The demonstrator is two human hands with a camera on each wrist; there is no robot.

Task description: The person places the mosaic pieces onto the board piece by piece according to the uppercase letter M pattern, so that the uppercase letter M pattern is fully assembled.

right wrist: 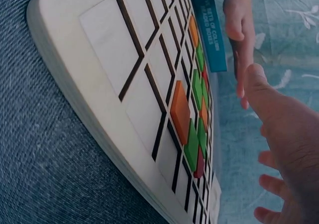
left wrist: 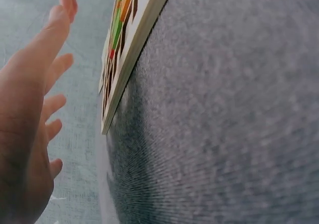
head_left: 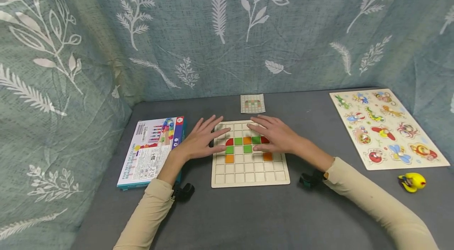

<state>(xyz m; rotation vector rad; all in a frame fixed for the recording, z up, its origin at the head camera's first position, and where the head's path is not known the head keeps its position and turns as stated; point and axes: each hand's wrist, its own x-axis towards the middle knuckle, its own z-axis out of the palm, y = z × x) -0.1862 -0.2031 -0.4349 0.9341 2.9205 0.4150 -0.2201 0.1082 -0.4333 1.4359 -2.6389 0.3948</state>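
A pale wooden grid board (head_left: pixel 250 178) lies on the dark table, with green, orange and red tiles in some of its squares. One orange tile (head_left: pixel 229 158) is at the left and another orange tile (right wrist: pixel 180 113) at the right. My left hand (head_left: pixel 196 141) hovers over the board's left edge, fingers spread. From the other side my right hand (head_left: pixel 278 136) reaches over the board with its fingers extended, covering part of the tiles. In both wrist views the hands are raised off the board and hold nothing. Behind the board lies a small pattern card (head_left: pixel 252 104).
A boxed bead set (head_left: pixel 152 155) lies left of the board, close to the left forearm. At the far right are a picture board of insects (head_left: pixel 388 128) and a small yellow toy (head_left: pixel 412 182). A patterned curtain (head_left: pixel 227 45) hangs behind the table.
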